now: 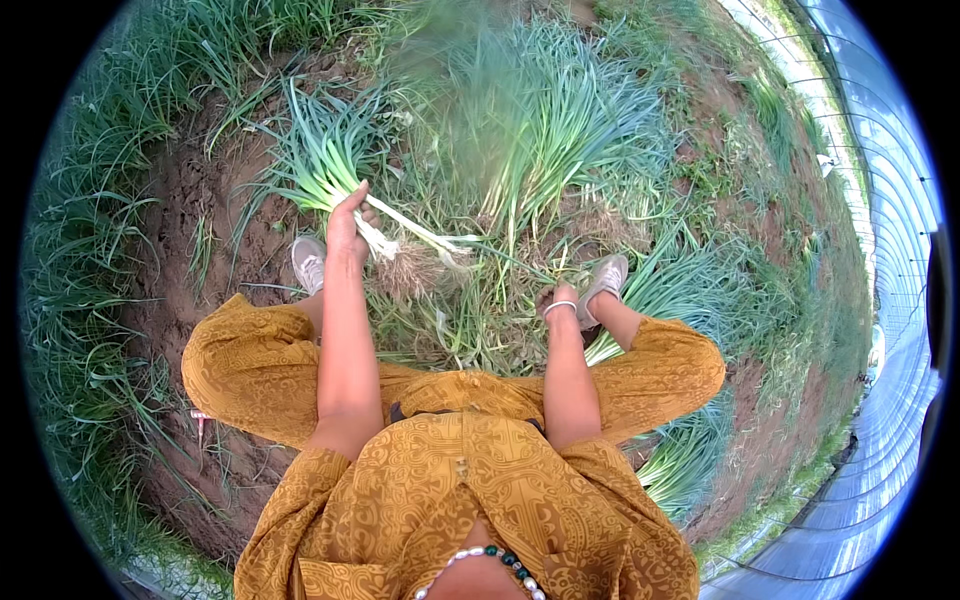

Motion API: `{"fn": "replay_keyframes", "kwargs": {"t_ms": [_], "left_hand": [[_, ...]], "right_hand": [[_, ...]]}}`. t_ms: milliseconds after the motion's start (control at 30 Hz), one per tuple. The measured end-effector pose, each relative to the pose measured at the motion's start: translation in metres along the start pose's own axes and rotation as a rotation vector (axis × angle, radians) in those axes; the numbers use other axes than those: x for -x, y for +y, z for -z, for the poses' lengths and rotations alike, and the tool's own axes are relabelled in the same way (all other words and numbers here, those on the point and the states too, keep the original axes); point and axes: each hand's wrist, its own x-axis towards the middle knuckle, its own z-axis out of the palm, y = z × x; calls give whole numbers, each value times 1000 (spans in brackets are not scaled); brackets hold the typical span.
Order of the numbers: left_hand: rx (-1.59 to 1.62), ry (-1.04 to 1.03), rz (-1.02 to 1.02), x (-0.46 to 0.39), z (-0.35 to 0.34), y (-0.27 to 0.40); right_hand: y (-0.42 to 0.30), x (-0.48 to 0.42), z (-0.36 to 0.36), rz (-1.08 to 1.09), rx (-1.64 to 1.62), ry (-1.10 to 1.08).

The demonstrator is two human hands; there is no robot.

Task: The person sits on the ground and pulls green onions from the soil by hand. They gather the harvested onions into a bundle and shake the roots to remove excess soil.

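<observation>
My left hand (pixel 349 223) is closed around a bunch of green onions (pixel 330 176), its leaves fanning out up and to the left. The white stems and brown, hairy roots (pixel 409 270) stick out below the hand towards the right. One stem lies apart from the others, its end near a mat of peelings. From that end a thin green leaf (pixel 504 256) stretches across to my right hand (pixel 556 298), whose fingers are pinched on it. A white bracelet (pixel 560 306) circles the right wrist.
A large pile of green onions (pixel 555 142) lies ahead, with more bundles (pixel 675 292) by my right shoe (pixel 606 276). Stripped leaves (pixel 465 330) litter the ground between my feet. Growing plants (pixel 90 225) stand at left beside bare soil (pixel 187 172). A red-handled tool (pixel 200 420) sits in the soil.
</observation>
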Motion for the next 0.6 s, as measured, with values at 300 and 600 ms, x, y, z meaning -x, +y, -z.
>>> {"fn": "replay_keyframes", "kwargs": {"t_ms": [300,600], "left_hand": [[8,-49,74,5,12,-4],[-219,12,7,-3,10,-47]], "right_hand": [[35,126,-134,-348,465,-664],[61,57,-118,641,906,-29]]}}
